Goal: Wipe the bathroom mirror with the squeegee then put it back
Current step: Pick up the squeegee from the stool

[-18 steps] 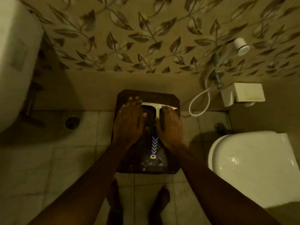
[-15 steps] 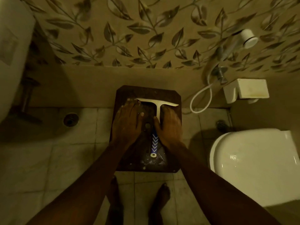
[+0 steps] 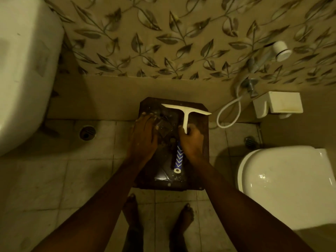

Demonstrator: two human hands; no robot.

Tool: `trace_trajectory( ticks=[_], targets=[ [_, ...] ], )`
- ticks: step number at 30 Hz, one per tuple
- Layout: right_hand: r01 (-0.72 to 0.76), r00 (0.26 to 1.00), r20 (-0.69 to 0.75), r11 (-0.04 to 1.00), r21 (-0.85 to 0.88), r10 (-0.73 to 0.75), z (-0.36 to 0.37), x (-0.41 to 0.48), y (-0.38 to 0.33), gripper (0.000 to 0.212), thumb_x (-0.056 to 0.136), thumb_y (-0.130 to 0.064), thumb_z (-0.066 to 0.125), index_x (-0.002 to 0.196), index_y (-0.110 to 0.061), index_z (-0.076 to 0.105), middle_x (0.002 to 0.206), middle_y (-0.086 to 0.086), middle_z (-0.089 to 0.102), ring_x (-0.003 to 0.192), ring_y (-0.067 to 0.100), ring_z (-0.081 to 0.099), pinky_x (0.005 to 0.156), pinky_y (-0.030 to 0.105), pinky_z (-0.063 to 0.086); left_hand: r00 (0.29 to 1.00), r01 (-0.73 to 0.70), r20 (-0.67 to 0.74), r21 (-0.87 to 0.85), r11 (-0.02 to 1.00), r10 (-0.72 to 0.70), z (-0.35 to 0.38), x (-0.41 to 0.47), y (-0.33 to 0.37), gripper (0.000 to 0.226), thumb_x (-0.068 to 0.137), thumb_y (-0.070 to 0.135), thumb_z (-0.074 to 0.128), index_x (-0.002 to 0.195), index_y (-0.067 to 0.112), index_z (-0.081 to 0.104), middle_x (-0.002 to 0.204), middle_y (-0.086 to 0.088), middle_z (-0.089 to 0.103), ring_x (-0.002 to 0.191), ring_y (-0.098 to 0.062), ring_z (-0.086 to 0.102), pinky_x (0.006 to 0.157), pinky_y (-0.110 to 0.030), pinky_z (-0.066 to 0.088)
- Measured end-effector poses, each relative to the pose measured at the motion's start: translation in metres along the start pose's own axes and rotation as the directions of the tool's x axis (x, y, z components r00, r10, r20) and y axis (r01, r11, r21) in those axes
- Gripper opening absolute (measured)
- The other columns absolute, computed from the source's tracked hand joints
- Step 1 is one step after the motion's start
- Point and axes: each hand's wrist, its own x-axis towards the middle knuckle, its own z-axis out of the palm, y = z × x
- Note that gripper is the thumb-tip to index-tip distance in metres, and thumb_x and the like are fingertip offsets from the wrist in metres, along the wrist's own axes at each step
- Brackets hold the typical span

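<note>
Squeegee, hand-held: condition and handling note

Squeegee point(image 3: 185, 113) gripped at mid-shaft. Right hand point(image 3: 191, 142) is curled around the stem, fingers point(image 3: 181, 129) pressed together and wrapped on it where the pale stem meets the blue-and-white chevron grip point(image 3: 179, 157). Left hand point(image 3: 143, 139) lies flat, fingers spread and palm down, on the dark mirror point(image 3: 171, 142), holding nothing.

Location: the tool rests lengthwise on the mirror, which lies face-up on the tiled floor point(image 3: 54, 179) against the wall. Blade bar at the far end, crosswise near the mirror's top edge; handle end pointing toward the person's 2 bare feet.

Handling, by judgement: 1 light plastic piece, stiff in the shaft, with a thin blade edge that likely flexes. The patterned grip looks the best place to hold. The mirror surface shows droplets, so the glass is probably slick and certainly fragile under a leaning palm.

Surroundings: basin point(image 3: 21, 70) to the left, toilet point(image 3: 291, 188) to the right, hose sprayer point(image 3: 281, 50) and holder on the leaf-tiled wall.
</note>
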Motion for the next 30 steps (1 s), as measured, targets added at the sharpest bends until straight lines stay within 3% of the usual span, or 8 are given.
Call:
trace_trajectory(
  ticks=[2, 7, 10, 14, 20, 25, 28, 30],
  targets=[
    [0.018, 0.999, -0.043, 0.999, 0.045, -0.016, -0.009, -0.016, -0.022, 0.019, 0.096, -0.027, 0.059, 0.096, -0.009, 0.063, 0.074, -0.005, 0.064, 0.061, 0.001, 0.06, 0.055, 0.012, 0.043, 1.0, -0.009, -0.027, -0.019, 1.0, 0.008, -0.026, 0.003, 0.004, 0.033, 0.098, 0.02, 0.05, 0.128, 0.009, 0.057, 0.135, -0.008, 0.058, 0.133, -0.025, 0.047, 0.107, -0.042, 0.037],
    [0.122, 0.983, -0.149, 0.987, 0.105, -0.106, -0.029, -0.068, -0.083, 0.011, 0.092, -0.025, 0.062, 0.083, -0.02, 0.058, 0.075, 0.0, 0.063, 0.069, 0.017, 0.061, 0.062, 0.028, 0.044, 0.994, -0.094, -0.06, -0.035, 0.995, 0.092, -0.108, 0.009, 0.021, 0.04, 0.099, 0.03, 0.041, 0.131, 0.009, 0.056, 0.136, -0.008, 0.057, 0.134, -0.025, 0.045, 0.109, -0.037, 0.031],
    [0.16, 0.976, -0.175, 0.976, 0.148, -0.133, -0.042, -0.104, -0.125, 0.013, 0.092, -0.025, 0.061, 0.081, -0.02, 0.057, 0.069, -0.006, 0.058, 0.065, 0.013, 0.057, 0.06, 0.026, 0.043, 0.982, -0.138, -0.138, -0.032, 0.99, 0.132, -0.164, 0.013, 0.028, 0.038, 0.097, 0.026, 0.044, 0.127, 0.008, 0.058, 0.132, -0.01, 0.06, 0.132, -0.025, 0.045, 0.11, -0.031, 0.025],
    [0.217, 0.955, -0.239, 0.961, 0.172, -0.173, -0.054, -0.149, -0.175, 0.02, 0.094, -0.027, 0.06, 0.081, -0.013, 0.058, 0.065, -0.007, 0.054, 0.057, 0.004, 0.052, 0.052, 0.016, 0.039, 0.976, -0.134, -0.181, -0.059, 0.989, 0.122, -0.231, 0.017, 0.036, 0.034, 0.098, 0.024, 0.048, 0.126, 0.007, 0.058, 0.13, -0.01, 0.061, 0.128, -0.026, 0.051, 0.107, -0.034, 0.029],
    [0.29, 0.933, -0.291, 0.919, 0.268, -0.21, -0.054, -0.2, -0.231, 0.019, 0.095, -0.029, 0.059, 0.079, -0.019, 0.056, 0.065, -0.005, 0.056, 0.057, 0.01, 0.052, 0.054, 0.023, 0.04, 0.955, -0.177, -0.258, -0.098, 0.979, 0.147, -0.306, 0.011, 0.038, 0.035, 0.097, 0.024, 0.051, 0.126, 0.006, 0.057, 0.129, -0.011, 0.061, 0.125, -0.027, 0.053, 0.106, -0.042, 0.04],
    [0.409, 0.9, -0.311, 0.835, 0.367, -0.304, -0.055, -0.232, -0.285, 0.021, 0.096, -0.027, 0.058, 0.079, -0.017, 0.056, 0.067, -0.003, 0.055, 0.055, 0.001, 0.05, 0.05, 0.014, 0.04, 0.922, -0.158, -0.373, -0.115, 0.981, 0.105, -0.357, 0.003, 0.026, 0.043, 0.097, 0.034, 0.048, 0.128, 0.005, 0.057, 0.132, -0.011, 0.06, 0.127, -0.025, 0.052, 0.107, -0.039, 0.04],
    [0.442, 0.893, -0.282, 0.805, 0.396, -0.351, -0.05, -0.253, -0.317, 0.024, 0.097, -0.031, 0.057, 0.075, -0.022, 0.052, 0.066, -0.003, 0.054, 0.059, 0.01, 0.052, 0.057, 0.028, 0.043, 0.898, -0.134, -0.434, -0.12, 0.984, 0.07, -0.39, -0.007, 0.021, 0.044, 0.098, 0.037, 0.047, 0.131, 0.008, 0.055, 0.135, -0.008, 0.058, 0.128, -0.021, 0.05, 0.107, -0.034, 0.039],
    [0.469, 0.881, -0.282, 0.783, 0.409, -0.381, -0.046, -0.269, -0.338, 0.026, 0.097, -0.032, 0.055, 0.075, -0.019, 0.052, 0.066, -0.003, 0.054, 0.059, 0.012, 0.051, 0.058, 0.031, 0.042, 0.873, -0.153, -0.479, -0.092, 0.984, 0.091, -0.415, -0.015, 0.019, 0.04, 0.099, 0.035, 0.046, 0.129, 0.01, 0.056, 0.131, -0.006, 0.06, 0.124, -0.02, 0.053, 0.104, -0.03, 0.038]
  ],
)
